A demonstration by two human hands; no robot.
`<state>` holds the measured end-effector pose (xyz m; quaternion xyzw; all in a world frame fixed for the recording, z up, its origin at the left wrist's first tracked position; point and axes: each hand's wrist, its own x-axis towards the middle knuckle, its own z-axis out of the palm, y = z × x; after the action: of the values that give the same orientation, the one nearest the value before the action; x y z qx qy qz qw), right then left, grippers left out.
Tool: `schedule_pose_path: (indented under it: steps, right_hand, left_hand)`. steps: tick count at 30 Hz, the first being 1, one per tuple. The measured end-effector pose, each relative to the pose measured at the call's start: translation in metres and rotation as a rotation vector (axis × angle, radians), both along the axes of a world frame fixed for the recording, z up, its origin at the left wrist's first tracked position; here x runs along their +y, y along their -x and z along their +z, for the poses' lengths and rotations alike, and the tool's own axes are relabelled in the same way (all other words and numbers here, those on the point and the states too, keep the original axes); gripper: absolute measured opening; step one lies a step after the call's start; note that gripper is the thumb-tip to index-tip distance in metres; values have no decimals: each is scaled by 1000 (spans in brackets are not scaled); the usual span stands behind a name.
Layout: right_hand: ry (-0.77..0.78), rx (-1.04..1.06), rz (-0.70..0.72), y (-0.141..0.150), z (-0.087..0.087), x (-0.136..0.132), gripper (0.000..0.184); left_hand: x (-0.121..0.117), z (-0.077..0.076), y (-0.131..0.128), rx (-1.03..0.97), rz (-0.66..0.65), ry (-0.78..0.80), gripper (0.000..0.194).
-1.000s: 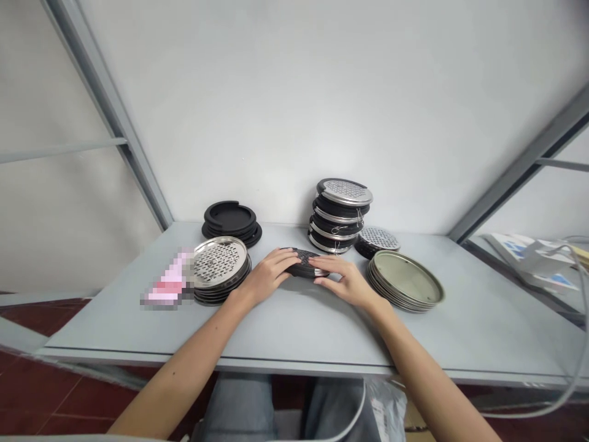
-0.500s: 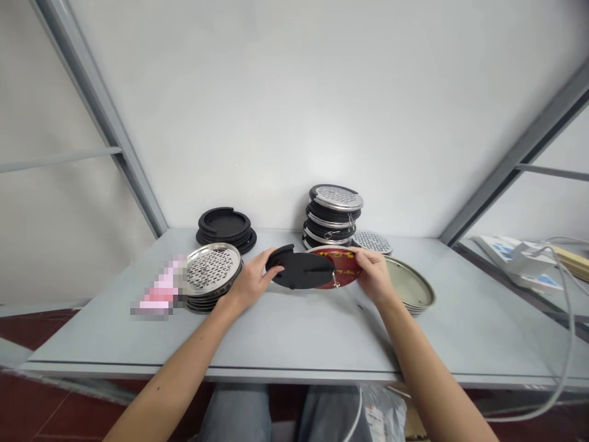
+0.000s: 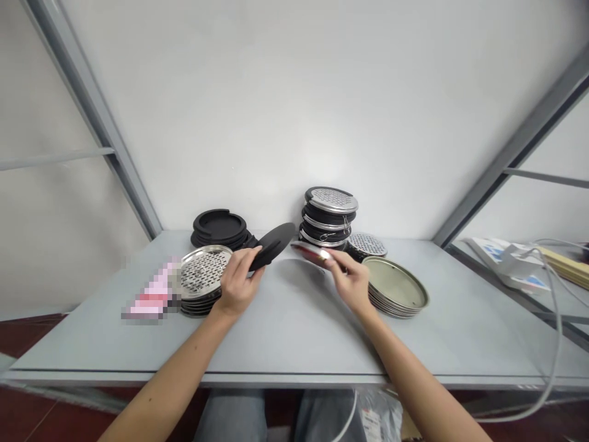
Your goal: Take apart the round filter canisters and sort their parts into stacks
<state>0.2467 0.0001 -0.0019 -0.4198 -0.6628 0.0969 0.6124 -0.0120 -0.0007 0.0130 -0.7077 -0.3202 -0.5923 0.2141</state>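
My left hand (image 3: 238, 283) grips a black round rubber lid (image 3: 272, 244), tilted up over the grey table (image 3: 294, 331). My right hand (image 3: 350, 277) pinches a thin metal disc with a red face (image 3: 310, 253), held slanted just right of the lid; the two parts are apart. A stack of perforated metal discs (image 3: 202, 277) lies right beside my left hand. A stack of plain metal lids (image 3: 396, 287) lies close to my right hand.
A pile of black rubber lids (image 3: 218, 227) sits at the back left. A tall stack of assembled black-and-metal pieces (image 3: 327, 217) stands at the back centre, one more (image 3: 367, 245) beside it. A blurred pink object (image 3: 150, 294) lies left. Cables and papers (image 3: 515, 261) lie at the right.
A second ago both hands pressed the assembled piece on the table. They lifted it, turned it over, and have pulled the black lid leftward away from the red-faced disc.
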Motion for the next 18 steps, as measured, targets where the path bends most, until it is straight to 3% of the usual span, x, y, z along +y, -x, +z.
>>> schedule_pose_path:
  steps: [5,9,11,15,18]
  right_hand:
    - [-156,-510,251,28,-9,-9,22]
    - [-103,-634,389,31,-11,-10,22]
    - [-87,-566,333,30,-11,-10,25]
    - [-57,-358,78,27,-10,-10,42]
    - [-74,-419,54,26,-12,-8,46]
  left_hand:
    - [6,-9,-2,117,-66,139,33]
    - [9,-13,-4,179,-138,191,34]
    - [10,-13,-5,196,-156,196,34]
    - [9,-14,-8,264,-181,197,33]
    - [7,-14,-9,339,-231,198,35]
